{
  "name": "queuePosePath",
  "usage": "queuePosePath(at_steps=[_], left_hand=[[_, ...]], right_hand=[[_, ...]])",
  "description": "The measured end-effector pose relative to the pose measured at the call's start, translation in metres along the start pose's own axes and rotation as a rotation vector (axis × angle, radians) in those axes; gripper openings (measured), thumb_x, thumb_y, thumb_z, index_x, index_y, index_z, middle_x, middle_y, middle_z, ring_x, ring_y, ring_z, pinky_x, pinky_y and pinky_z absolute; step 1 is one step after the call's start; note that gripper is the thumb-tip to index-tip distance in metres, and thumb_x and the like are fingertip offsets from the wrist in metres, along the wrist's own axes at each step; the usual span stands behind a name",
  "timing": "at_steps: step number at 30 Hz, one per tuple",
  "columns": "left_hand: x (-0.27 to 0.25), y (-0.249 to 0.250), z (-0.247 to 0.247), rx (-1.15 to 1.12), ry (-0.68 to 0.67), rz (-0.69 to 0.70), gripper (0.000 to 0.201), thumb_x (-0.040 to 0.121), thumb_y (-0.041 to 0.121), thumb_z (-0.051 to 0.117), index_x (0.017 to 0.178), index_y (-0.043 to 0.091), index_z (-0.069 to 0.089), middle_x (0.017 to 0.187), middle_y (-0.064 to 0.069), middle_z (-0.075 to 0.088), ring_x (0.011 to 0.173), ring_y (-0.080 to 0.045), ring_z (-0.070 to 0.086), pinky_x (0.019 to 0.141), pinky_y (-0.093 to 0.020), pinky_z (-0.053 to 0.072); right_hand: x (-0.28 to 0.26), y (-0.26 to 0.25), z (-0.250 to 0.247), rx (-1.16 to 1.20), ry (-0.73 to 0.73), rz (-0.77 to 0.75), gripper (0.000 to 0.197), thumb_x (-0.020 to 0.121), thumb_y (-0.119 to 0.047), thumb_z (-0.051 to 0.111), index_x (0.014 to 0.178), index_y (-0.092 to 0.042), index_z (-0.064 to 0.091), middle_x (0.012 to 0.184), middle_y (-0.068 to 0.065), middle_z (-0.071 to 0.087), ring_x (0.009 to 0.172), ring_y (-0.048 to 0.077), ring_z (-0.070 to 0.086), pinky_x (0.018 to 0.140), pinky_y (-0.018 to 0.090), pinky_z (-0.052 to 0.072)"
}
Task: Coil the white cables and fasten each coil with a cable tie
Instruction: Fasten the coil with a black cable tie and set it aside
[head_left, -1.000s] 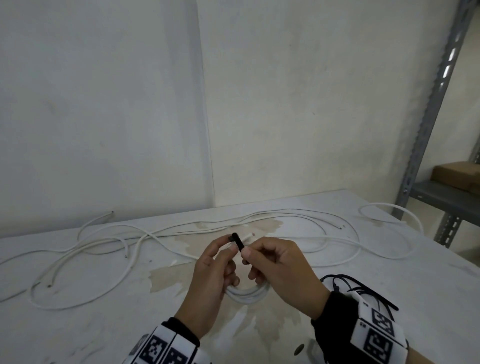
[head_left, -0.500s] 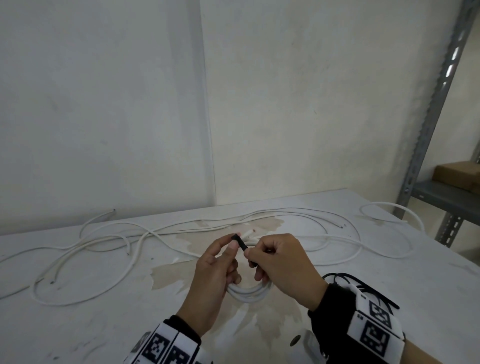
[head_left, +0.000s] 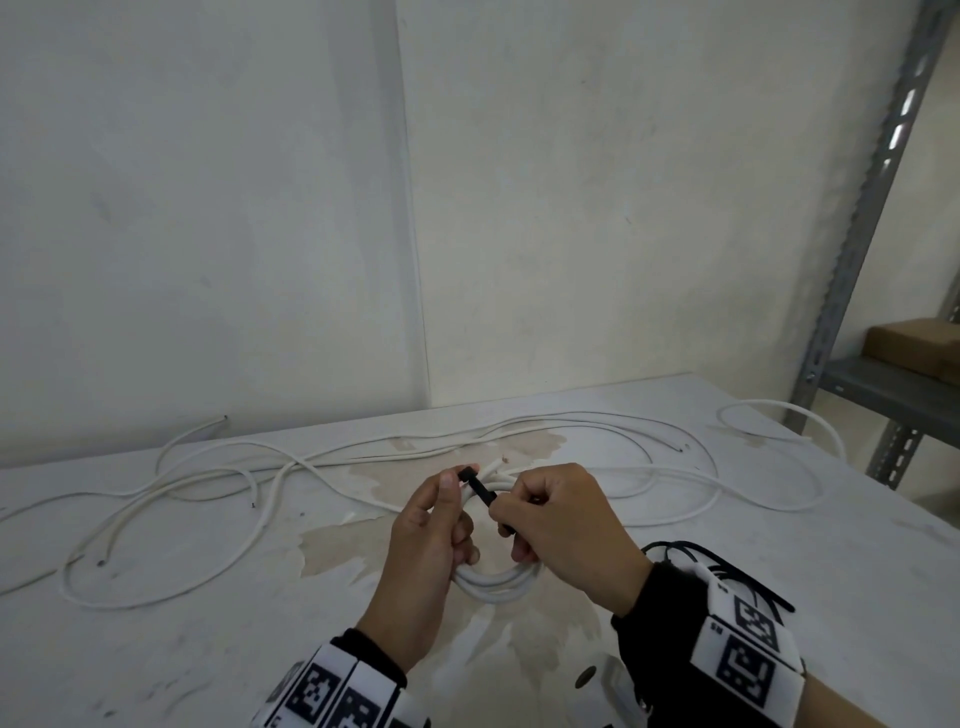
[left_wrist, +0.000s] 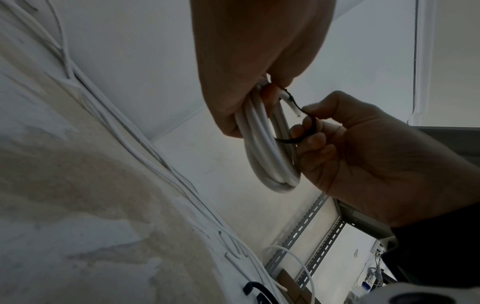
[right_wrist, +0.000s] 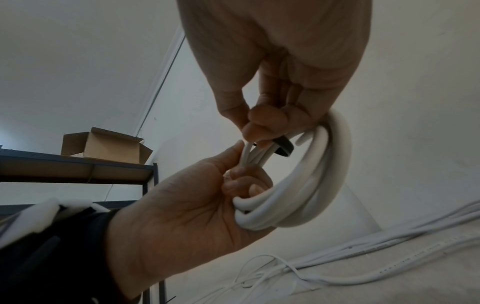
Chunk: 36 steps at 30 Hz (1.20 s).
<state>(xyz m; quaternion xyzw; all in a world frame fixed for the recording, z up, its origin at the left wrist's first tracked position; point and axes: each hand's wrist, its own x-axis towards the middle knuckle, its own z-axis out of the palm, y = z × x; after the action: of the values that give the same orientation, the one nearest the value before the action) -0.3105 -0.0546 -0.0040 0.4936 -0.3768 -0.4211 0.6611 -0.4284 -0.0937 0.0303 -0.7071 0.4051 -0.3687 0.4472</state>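
A small coil of white cable (head_left: 493, 584) hangs just above the table (head_left: 727, 649), near its front. My left hand (head_left: 452, 480) grips the coil (right_wrist: 311, 185) with its lower fingers curled round the strands. Its thumb and forefinger pinch the head end of a black cable tie (head_left: 480, 488). My right hand (head_left: 501, 512) pinches the tie's strap (left_wrist: 309, 127), which loops round the coil's strands (left_wrist: 265, 148). In the right wrist view the tie (right_wrist: 284, 148) sits under my right fingertips (right_wrist: 259, 127). Whether the strap is threaded through the head is hidden.
Several loose white cables (head_left: 208, 478) sprawl across the back of the table up to the wall. Spare black cable ties (head_left: 727, 561) lie by my right wrist. A grey metal shelf (head_left: 883, 384) with a cardboard box (head_left: 914, 343) stands to the right.
Both hands have stayed together over the coil. My right hand has slid a little down the strap, so more black tie shows between the hands.
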Motion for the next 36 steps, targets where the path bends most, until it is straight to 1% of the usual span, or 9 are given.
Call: queuePosePath(at_steps=[2, 6, 9, 13, 17, 20, 24, 31, 36], left_hand=[[0.0, 0.0, 0.0, -0.003, 0.008, -0.009, 0.03, 0.096, 0.033, 0.037, 0.106, 0.02, 0.063, 0.051, 0.005, 0.033, 0.043, -0.005, 0.033, 0.055, -0.026, 0.038], [0.001, 0.001, 0.003, 0.003, 0.025, -0.004, 0.028, 0.095, 0.031, 0.041, 0.104, 0.021, 0.065, 0.05, 0.006, 0.034, 0.043, -0.004, 0.033, 0.055, -0.025, 0.037], [0.0, -0.001, 0.003, 0.016, 0.016, 0.014, 0.025, 0.092, 0.032, 0.044, 0.103, 0.021, 0.065, 0.05, 0.008, 0.034, 0.044, -0.004, 0.034, 0.054, -0.024, 0.038], [0.0, -0.002, 0.003, 0.025, 0.015, 0.037, 0.024, 0.087, 0.033, 0.048, 0.1, 0.02, 0.064, 0.048, 0.01, 0.036, 0.046, -0.005, 0.035, 0.052, -0.022, 0.039], [0.0, -0.001, 0.004, -0.009, 0.031, 0.025, 0.024, 0.088, 0.032, 0.048, 0.099, 0.019, 0.064, 0.049, 0.008, 0.035, 0.045, -0.004, 0.035, 0.053, -0.024, 0.038], [0.001, 0.001, 0.004, -0.015, 0.034, 0.022, 0.023, 0.091, 0.03, 0.047, 0.1, 0.018, 0.064, 0.051, 0.007, 0.034, 0.044, -0.004, 0.035, 0.052, -0.023, 0.038], [0.001, 0.001, 0.004, -0.024, 0.048, 0.002, 0.023, 0.093, 0.03, 0.045, 0.1, 0.019, 0.064, 0.051, 0.006, 0.034, 0.043, -0.004, 0.035, 0.053, -0.024, 0.037], [0.001, 0.002, 0.004, -0.029, 0.063, -0.023, 0.021, 0.094, 0.029, 0.045, 0.098, 0.021, 0.064, 0.046, 0.01, 0.036, 0.041, -0.003, 0.035, 0.055, -0.026, 0.037], [0.0, 0.002, 0.004, -0.001, 0.063, -0.018, 0.02, 0.092, 0.029, 0.049, 0.098, 0.019, 0.066, 0.049, 0.01, 0.038, 0.048, -0.006, 0.035, 0.055, -0.025, 0.038]], right_hand=[[0.0, 0.0, 0.0, -0.002, 0.001, 0.003, 0.021, 0.077, -0.006, 0.059, 0.056, 0.0, 0.058, 0.034, -0.006, 0.05, 0.034, 0.004, 0.049, 0.044, 0.016, 0.04], [-0.001, 0.0, -0.001, 0.009, 0.008, 0.014, 0.02, 0.076, -0.006, 0.059, 0.057, 0.0, 0.058, 0.034, -0.006, 0.05, 0.033, 0.003, 0.048, 0.042, 0.014, 0.038], [0.0, 0.002, 0.0, 0.025, 0.015, 0.014, 0.024, 0.078, -0.007, 0.06, 0.055, -0.002, 0.057, 0.034, -0.007, 0.05, 0.032, 0.004, 0.047, 0.042, 0.014, 0.038], [0.0, 0.005, 0.001, 0.048, 0.035, -0.014, 0.035, 0.081, -0.019, 0.066, 0.051, -0.005, 0.055, 0.04, -0.005, 0.051, 0.034, 0.007, 0.047, 0.044, 0.016, 0.039], [-0.002, 0.006, 0.005, 0.063, 0.043, -0.047, 0.036, 0.083, -0.024, 0.066, 0.052, -0.008, 0.056, 0.047, -0.005, 0.055, 0.037, 0.006, 0.049, 0.044, 0.016, 0.039], [-0.002, 0.005, 0.007, 0.058, 0.058, -0.066, 0.036, 0.084, -0.023, 0.065, 0.052, -0.012, 0.055, 0.049, -0.004, 0.054, 0.036, 0.004, 0.049, 0.043, 0.015, 0.037], [0.0, 0.004, 0.007, 0.061, 0.055, -0.063, 0.035, 0.084, -0.021, 0.065, 0.052, -0.01, 0.055, 0.053, 0.001, 0.055, 0.036, 0.005, 0.049, 0.042, 0.016, 0.037], [0.0, 0.005, 0.007, 0.061, 0.044, -0.064, 0.036, 0.084, -0.022, 0.065, 0.052, -0.012, 0.054, 0.052, -0.001, 0.056, 0.036, 0.006, 0.049, 0.042, 0.016, 0.037], [0.001, 0.007, 0.01, 0.067, 0.054, -0.064, 0.036, 0.085, -0.023, 0.063, 0.053, -0.012, 0.054, 0.053, -0.002, 0.056, 0.036, 0.005, 0.048, 0.042, 0.015, 0.037]])
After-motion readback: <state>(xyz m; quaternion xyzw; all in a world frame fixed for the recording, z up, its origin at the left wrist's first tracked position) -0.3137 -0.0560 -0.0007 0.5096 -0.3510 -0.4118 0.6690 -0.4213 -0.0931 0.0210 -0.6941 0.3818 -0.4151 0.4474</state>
